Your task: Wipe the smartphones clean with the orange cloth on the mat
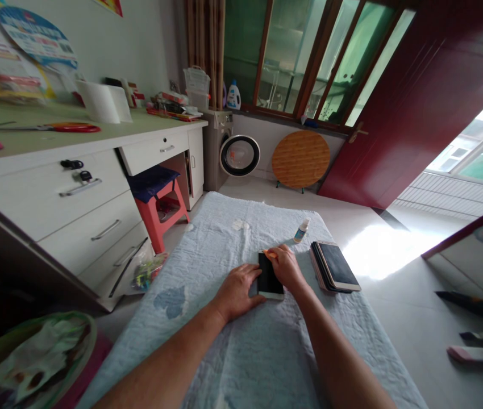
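A smartphone [270,282] with a dark screen and white border lies face up on the cloth-covered table [224,227]. My left hand [237,289] grips it along its left side, thumb at the lower edge and fingers at the upper left. Pinched in my right hand [286,266] is a small orange cloth [269,254], pressed against the top of the screen. To the right, a stack of phones [338,267] rests on the table. Behind my right hand stands a small spray bottle [302,230] with a blue label.
A white desk [83,196] with drawers runs along the left, with a red stool [160,210] partly under it. Scissors [71,127] lie on top. A waste bin [92,341] stands at lower left. A washing machine [213,165] with its door open is beyond.
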Available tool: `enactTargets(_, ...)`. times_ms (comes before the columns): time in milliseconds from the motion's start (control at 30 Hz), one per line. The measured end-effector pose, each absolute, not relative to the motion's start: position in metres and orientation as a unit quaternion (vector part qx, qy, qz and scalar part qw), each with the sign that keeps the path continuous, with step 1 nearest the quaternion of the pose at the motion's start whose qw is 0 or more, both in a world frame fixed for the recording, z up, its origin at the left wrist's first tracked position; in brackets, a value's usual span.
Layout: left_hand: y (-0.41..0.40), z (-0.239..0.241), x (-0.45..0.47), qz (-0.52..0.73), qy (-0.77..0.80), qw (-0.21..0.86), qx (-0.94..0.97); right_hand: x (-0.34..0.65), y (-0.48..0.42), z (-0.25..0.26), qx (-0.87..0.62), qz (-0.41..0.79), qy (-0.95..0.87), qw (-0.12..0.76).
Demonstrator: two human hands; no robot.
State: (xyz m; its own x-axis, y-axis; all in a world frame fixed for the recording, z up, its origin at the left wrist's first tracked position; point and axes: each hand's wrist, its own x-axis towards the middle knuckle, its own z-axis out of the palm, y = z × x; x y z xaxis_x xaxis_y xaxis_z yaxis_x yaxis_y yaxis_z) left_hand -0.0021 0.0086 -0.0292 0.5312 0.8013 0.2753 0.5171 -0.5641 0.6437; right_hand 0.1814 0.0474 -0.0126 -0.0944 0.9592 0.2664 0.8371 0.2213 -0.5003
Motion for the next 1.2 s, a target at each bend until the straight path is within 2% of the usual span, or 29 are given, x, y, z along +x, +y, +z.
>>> enactTargets(533,0.007,-0.028,-0.002,0.286,0.395,0.235,0.841,0.183,-0.006,0.013,-0.549,0.233,-0.776,0.205)
enactTargets(633,0.007,-0.032,-0.003,0.283,0.406,0.223,0.84,0.187,-0.015,0.011,-0.553,0.263,-0.761,0.215)
enactTargets(1000,0.006,-0.027,-0.004,0.249,0.417,0.21,0.849,0.207,0.004,-0.01,-0.602,0.158,-0.732,0.277)
enactTargets(1200,0.006,-0.025,-0.003,0.248,0.418,0.21,0.848,0.212,-0.001,-0.004,-0.657,0.164,-0.669,0.306)
